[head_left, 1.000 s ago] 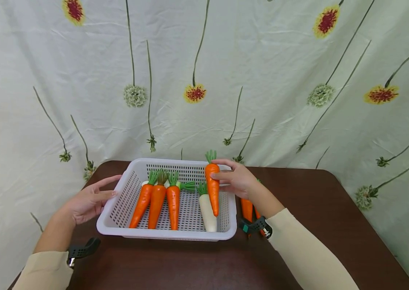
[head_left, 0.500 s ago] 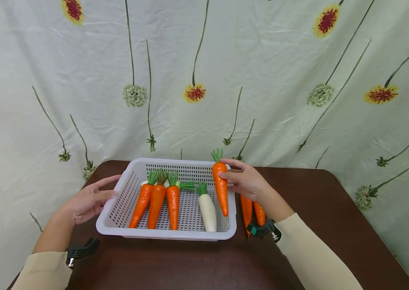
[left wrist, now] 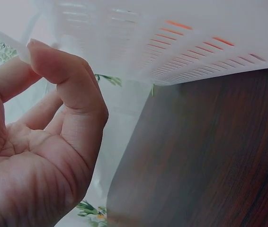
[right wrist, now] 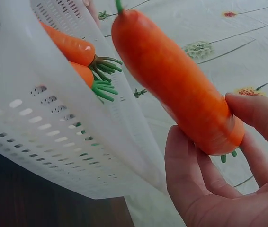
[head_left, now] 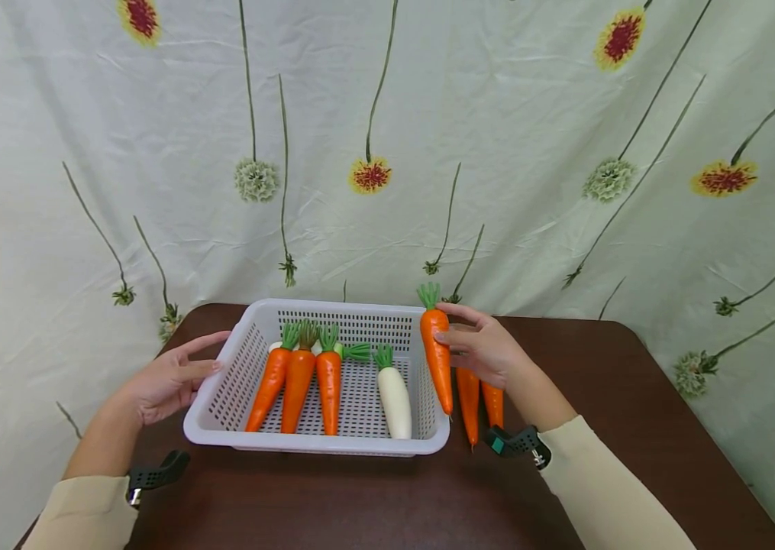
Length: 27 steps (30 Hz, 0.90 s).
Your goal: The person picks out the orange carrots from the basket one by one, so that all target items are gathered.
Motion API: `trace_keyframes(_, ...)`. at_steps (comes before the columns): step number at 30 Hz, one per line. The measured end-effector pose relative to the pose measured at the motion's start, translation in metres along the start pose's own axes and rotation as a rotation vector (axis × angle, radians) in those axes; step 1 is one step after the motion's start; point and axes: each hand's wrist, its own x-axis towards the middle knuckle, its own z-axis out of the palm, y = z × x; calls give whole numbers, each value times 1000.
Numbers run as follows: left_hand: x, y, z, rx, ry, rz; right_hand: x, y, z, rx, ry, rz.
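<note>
My right hand (head_left: 490, 347) holds an orange carrot (head_left: 436, 351) with a green top, pinched between thumb and fingers, over the right rim of a white plastic basket (head_left: 332, 443). In the right wrist view the held carrot (right wrist: 176, 85) hangs beside the basket wall, tip towards the camera. My left hand (head_left: 167, 382) pinches the basket's left rim, and the left wrist view shows its thumb (left wrist: 53, 64) at the edge. Inside the basket, three carrots (head_left: 298, 389) lie side by side at the left. A white radish (head_left: 395, 401) lies at the right.
More white radish with green leaves (head_left: 356, 351) shows behind the carrots' tops, partly covered. Two carrots (head_left: 468, 405) lie on the dark brown table (head_left: 305, 504) to the basket's right, partly under my right hand. A flowered cloth (head_left: 497, 114) hangs behind the table.
My right hand has moved right with the carrot, from above the white radish to the basket's right rim. More of the two table carrots shows. My left hand stays at the rim.
</note>
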Motion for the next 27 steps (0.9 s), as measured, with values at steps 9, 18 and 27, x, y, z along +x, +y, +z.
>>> trace_keyframes(9,1,-1,-2,6,4,-4,-5,4,-12,11,19,-16)
trace_keyframes(18,-1,0,-1,23,14,-8,-11,9,-25,32,9,-10)
trace_keyframes(27,0,0,-1,29,20,-11,-18,13,-36,4,26,-10)
